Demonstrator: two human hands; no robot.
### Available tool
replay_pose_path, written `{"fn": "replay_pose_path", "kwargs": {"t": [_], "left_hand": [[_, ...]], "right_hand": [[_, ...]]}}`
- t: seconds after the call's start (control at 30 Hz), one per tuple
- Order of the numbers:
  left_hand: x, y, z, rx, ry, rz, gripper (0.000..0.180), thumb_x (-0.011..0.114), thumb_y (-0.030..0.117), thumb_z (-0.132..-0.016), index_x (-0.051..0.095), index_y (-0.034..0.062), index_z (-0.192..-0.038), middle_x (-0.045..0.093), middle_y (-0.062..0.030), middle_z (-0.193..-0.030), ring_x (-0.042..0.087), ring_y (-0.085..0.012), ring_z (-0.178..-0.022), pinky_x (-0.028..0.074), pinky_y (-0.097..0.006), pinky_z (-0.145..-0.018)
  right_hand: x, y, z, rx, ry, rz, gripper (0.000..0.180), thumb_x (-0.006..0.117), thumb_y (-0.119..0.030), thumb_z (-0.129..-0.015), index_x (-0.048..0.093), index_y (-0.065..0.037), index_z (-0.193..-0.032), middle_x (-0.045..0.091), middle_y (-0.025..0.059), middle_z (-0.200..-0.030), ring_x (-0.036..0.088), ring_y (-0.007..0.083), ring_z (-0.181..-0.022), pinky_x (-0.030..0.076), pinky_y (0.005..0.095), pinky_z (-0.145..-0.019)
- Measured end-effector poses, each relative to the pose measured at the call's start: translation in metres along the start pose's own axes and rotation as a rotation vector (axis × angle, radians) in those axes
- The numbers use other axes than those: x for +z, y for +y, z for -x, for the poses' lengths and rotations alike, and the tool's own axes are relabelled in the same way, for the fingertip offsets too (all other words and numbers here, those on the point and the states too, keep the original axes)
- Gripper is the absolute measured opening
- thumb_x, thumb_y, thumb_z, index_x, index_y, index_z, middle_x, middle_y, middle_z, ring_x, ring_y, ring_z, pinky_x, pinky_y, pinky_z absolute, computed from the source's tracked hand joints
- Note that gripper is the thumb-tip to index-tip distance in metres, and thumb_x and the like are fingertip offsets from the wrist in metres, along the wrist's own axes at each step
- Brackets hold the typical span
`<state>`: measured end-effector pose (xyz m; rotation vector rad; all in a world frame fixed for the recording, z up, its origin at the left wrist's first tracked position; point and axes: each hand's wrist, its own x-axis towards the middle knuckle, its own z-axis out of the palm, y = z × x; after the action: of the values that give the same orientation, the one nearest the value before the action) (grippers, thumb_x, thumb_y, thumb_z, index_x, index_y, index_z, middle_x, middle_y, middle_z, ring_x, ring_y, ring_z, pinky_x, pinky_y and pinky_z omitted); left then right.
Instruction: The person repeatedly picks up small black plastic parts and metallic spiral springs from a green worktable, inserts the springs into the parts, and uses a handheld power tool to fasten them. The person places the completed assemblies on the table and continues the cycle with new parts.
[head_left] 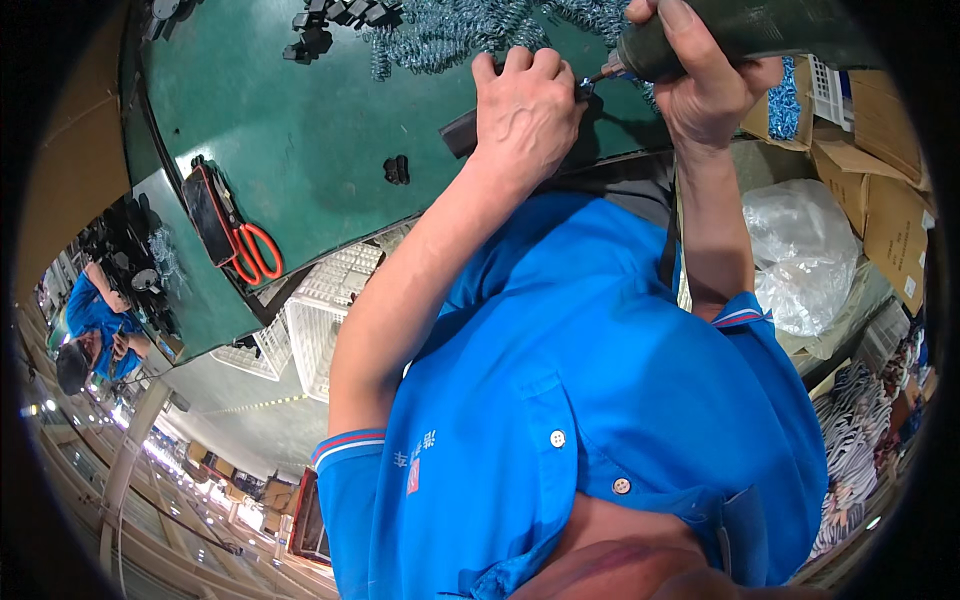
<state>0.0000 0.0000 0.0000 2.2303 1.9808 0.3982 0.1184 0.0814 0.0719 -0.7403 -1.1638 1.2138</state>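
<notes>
My left hand (pixel 530 110) is closed over a black bar-shaped part (pixel 459 134), whose end sticks out past the heel of the hand; the rest is hidden beneath the fingers. My right hand (pixel 705 85) grips a dark green power screwdriver (pixel 745 35) lying almost level. Its bit (pixel 602 74) reaches a small shiny metal piece (pixel 586 88) beside my left fingertips; whether they touch I cannot tell. Just beyond the hands lies a heap of bluish metal coil springs (pixel 450 38).
Black parts (pixel 340 15) lie at the far edge of the green table (pixel 300 120); a small black piece (pixel 397 170) sits nearer. Red-handled scissors (pixel 255 250) lie beside a phone (pixel 207 215). White crates (pixel 315 330), cartons (pixel 890 230) and a plastic bag (pixel 800 250) flank me. A co-worker (pixel 100 320) works at left.
</notes>
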Motion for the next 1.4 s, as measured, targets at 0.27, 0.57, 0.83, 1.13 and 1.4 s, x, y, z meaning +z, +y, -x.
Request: {"fn": "replay_pose_path", "kwargs": {"t": [0.27,0.57,0.83,1.13,1.4], "left_hand": [[0.003,-0.001,0.001,0.002,0.031,-0.009,0.032,0.075,0.031,-0.073,0.068,0.0097,-0.097,0.058,-0.0024,-0.091,0.057,-0.0223,-0.094,0.039,-0.042,-0.081],[0.004,-0.002,0.001,0.006,0.031,-0.006,0.031,0.075,0.031,-0.073,0.068,0.01,-0.095,0.058,-0.0022,-0.09,0.056,-0.0221,-0.093,0.038,-0.042,-0.08],[0.008,-0.002,0.0,0.005,0.051,-0.009,0.026,0.074,0.031,-0.073,0.069,0.0097,-0.086,0.058,-0.0023,-0.087,0.056,-0.022,-0.089,0.037,-0.045,-0.08],[0.006,-0.001,0.0,0.024,0.061,0.016,0.024,0.074,0.03,-0.072,0.068,0.0094,-0.082,0.057,-0.0037,-0.087,0.056,-0.0225,-0.09,0.037,-0.047,-0.08],[0.0,-0.007,0.0,0.016,0.036,0.026,0.033,0.074,0.031,-0.072,0.066,0.0092,-0.096,0.056,-0.0033,-0.09,0.054,-0.0224,-0.092,0.037,-0.044,-0.081]], "right_hand": [[-0.001,0.008,0.002,-0.055,-0.018,-0.027,0.019,0.058,0.004,-0.08,0.058,0.006,-0.099,0.06,0.01,-0.087,0.061,0.0174,-0.075,0.051,0.0301,-0.07],[0.002,0.008,0.003,-0.032,-0.009,-0.005,0.017,0.058,0.004,-0.08,0.059,0.005,-0.097,0.06,0.0102,-0.087,0.061,0.0173,-0.076,0.051,0.0296,-0.069],[0.009,0.026,0.016,-0.016,-0.134,0.158,0.064,0.062,0.012,-0.071,0.034,0.002,-0.128,0.056,0.0048,-0.084,0.059,0.0138,-0.076,0.05,0.0283,-0.072],[-0.017,0.043,0.014,0.026,-0.483,0.034,0.059,0.064,-0.001,-0.073,0.042,0.0,-0.128,0.063,0.0101,-0.092,0.063,0.0233,-0.086,0.045,0.0349,-0.092],[-0.021,0.004,-0.01,0.003,-0.489,-0.153,0.063,0.061,-0.006,-0.074,0.041,0.007,-0.132,0.059,0.0097,-0.081,0.061,0.019,-0.074,0.05,0.0308,-0.067]]}}
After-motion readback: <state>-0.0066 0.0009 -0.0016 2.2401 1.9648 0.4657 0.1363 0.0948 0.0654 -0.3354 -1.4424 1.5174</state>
